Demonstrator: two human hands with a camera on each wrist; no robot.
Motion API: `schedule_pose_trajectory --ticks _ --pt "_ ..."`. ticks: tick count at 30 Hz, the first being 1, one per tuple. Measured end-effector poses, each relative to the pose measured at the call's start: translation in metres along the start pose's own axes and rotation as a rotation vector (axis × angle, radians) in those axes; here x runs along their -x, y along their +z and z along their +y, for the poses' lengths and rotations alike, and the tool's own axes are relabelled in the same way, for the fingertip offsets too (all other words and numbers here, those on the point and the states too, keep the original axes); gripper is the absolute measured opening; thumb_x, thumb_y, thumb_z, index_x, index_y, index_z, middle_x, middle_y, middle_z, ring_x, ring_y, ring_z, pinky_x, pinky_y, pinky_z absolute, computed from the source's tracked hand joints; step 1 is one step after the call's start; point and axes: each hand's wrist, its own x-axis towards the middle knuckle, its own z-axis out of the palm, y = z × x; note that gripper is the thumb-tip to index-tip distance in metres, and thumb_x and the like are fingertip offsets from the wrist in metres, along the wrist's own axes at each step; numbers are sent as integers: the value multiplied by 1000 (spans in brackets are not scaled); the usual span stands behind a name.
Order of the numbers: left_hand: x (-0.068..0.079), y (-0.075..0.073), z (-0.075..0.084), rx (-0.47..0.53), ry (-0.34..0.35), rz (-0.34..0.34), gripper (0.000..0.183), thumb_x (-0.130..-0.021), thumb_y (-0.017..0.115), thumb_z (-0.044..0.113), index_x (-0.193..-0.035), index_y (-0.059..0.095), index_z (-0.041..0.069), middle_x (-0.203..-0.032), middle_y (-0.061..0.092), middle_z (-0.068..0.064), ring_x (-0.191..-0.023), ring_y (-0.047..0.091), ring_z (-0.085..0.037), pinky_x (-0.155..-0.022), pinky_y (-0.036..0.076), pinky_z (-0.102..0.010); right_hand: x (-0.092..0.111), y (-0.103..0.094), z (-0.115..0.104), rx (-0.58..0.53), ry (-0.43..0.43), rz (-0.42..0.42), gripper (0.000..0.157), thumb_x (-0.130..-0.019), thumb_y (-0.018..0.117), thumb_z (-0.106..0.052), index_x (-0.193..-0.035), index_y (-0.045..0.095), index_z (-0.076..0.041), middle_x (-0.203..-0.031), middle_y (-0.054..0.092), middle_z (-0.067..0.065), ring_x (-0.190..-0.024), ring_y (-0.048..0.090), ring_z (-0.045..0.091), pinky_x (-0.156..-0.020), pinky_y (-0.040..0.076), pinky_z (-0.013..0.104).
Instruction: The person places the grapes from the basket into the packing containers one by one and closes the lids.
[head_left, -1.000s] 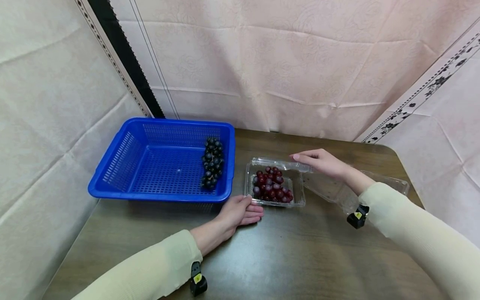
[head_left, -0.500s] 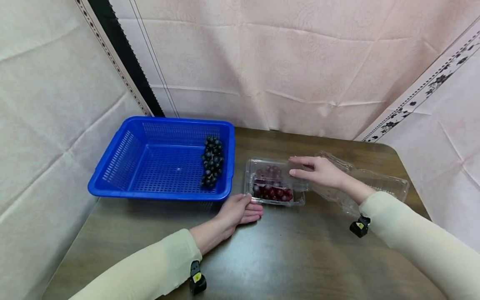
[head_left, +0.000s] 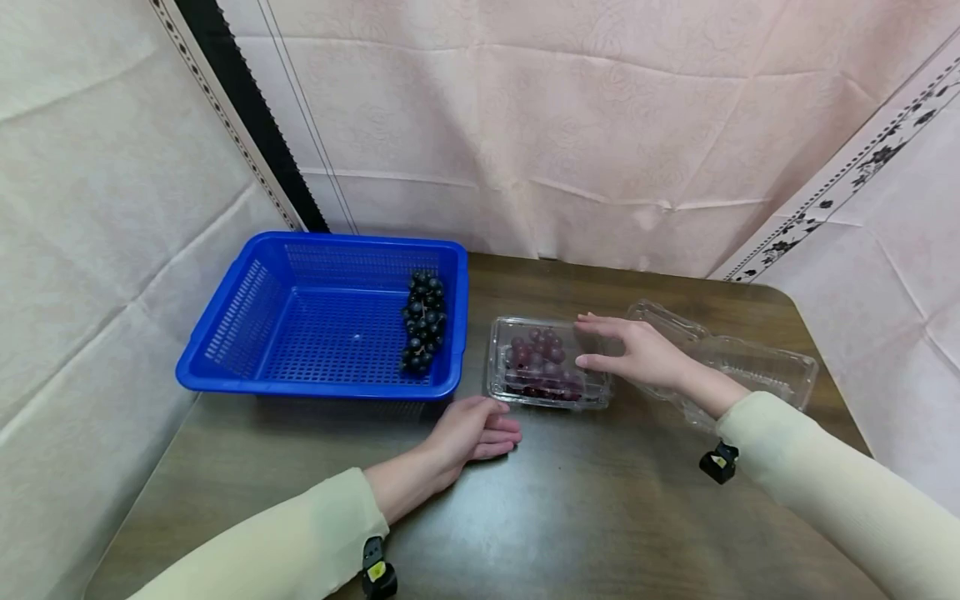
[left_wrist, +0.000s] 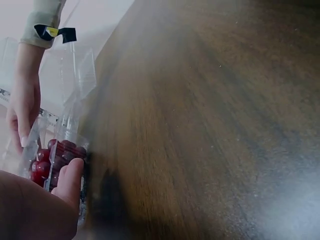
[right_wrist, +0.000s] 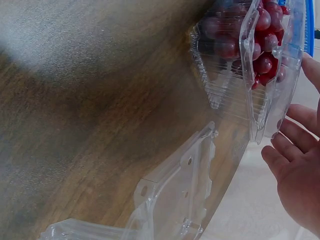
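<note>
Red grapes (head_left: 542,354) fill a clear plastic clamshell box (head_left: 510,398) right of the basket. Its lid (head_left: 566,333) lies folded over them; in the right wrist view a gap shows between lid and rim. My right hand (head_left: 637,354) reaches over the box's right side, fingers and thumb extended, the fingertips (right_wrist: 287,142) at the lid's edge. At the near left corner, my left hand (head_left: 472,437) has its fingers relaxed and holds nothing. Its thumb (left_wrist: 72,177) is beside the box's front in the left wrist view; contact there is unclear.
A blue plastic basket (head_left: 322,390) stands on the left, with a bunch of dark grapes (head_left: 423,321) along its right side. An opened clear clamshell box (head_left: 765,367) lies on the wooden table (head_left: 570,517), partly behind my right forearm. Pale cloth (head_left: 585,125) hangs behind the table.
The lid has swung from the right side over the red grapes and come down, guided by my right hand. My left hand has drawn slightly back from the box's front corner.
</note>
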Motion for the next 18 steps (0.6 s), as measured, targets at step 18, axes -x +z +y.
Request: schedule_pose_trajectory --ticks 18 --pt "12 2 8 -53 -23 37 67 -96 52 48 -138 38 -2 -120 60 -29 -104 65 -37 -88 56 -44 5 4 0 43 -50 16 69 -86 67 -50 -142 49 -13 -150 40 9 -137 38 31 -108 37 54"
